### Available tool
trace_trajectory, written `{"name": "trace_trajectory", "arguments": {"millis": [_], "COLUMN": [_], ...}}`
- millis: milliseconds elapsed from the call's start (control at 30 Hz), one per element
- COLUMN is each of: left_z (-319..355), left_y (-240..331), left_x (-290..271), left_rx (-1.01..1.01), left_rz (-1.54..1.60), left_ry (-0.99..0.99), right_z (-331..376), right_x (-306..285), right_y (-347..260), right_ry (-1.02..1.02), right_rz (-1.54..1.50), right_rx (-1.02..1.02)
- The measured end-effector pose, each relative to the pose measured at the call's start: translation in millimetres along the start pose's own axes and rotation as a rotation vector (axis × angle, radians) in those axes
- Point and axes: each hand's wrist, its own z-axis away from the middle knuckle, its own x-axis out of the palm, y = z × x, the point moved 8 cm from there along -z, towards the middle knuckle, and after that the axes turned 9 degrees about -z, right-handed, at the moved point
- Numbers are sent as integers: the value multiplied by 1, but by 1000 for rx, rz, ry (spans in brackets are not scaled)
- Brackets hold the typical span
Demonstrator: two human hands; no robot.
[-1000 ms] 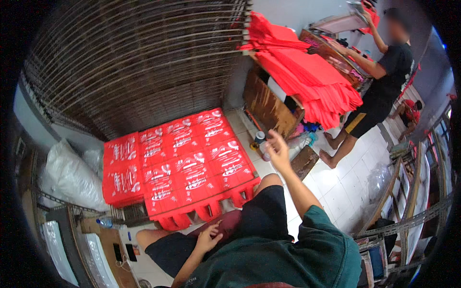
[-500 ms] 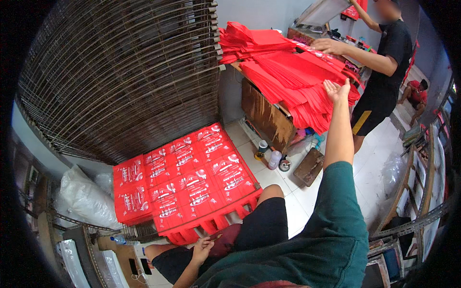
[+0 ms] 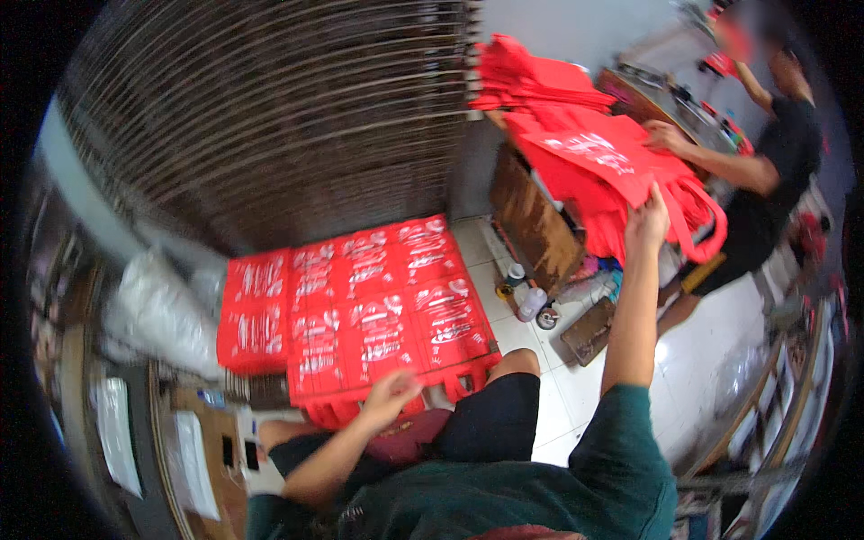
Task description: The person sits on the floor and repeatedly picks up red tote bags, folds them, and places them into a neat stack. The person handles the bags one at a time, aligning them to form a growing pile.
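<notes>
My right hand (image 3: 647,222) reaches far out to the right and is closed on the near edge of a red cloth bag (image 3: 587,151) with white print. The bag lies slanted over a pile of red bags on a worn wooden stand, its handle loop hanging at the right. My left hand (image 3: 392,396) is over my lap, near the front edge of the bag stacks, smeared by motion, so its fingers cannot be read. Rows of printed red bags (image 3: 373,329) lie flat side by side in front of me, their handles toward me.
A co-worker in dark clothes (image 3: 781,148) stands at the right, one hand near the bag pile. A large wire rack (image 3: 270,117) rises behind the flat stacks. On the tiled floor are a bottle (image 3: 532,303), a tin (image 3: 547,318) and a brown box (image 3: 589,332). Plastic sacks (image 3: 162,301) are at the left.
My right hand, open with palm up before, is now closed on a printed red bag lying over the pile. My left hand has risen from my lap. The view has shifted slightly.
</notes>
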Motion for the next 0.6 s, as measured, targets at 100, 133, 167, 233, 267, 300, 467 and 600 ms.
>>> {"name": "trace_trajectory", "arguments": {"millis": [100, 133, 167, 233, 267, 300, 467, 600], "left_z": [-35, -35, -36, -33, -31, -28, -24, -20], "left_y": [112, 150, 182, 211, 215, 218, 184, 162], "left_x": [19, 23, 24, 24, 18, 11, -35, -99], "left_rx": [256, 341, 418, 228, 286, 344, 371, 254], "left_rz": [54, 212, 230, 499, 535, 570, 654, 815], "left_ry": [-143, -182, -175, -145, -88, -33, 210, 293], "right_z": [118, 158, 195, 241, 261, 279, 325, 371], "right_x": [47, 69, 93, 117, 122, 127, 140, 149], "right_y": [37, 50, 59, 68, 77, 85, 115, 171], "right_ry": [118, 156, 154, -65, -72, -80, -172, -671], "right_rz": [102, 99, 8, 174, 230, 288, 592, 732], "right_rx": [2, 21, 27, -64, -39, -19, -60, -194]}}
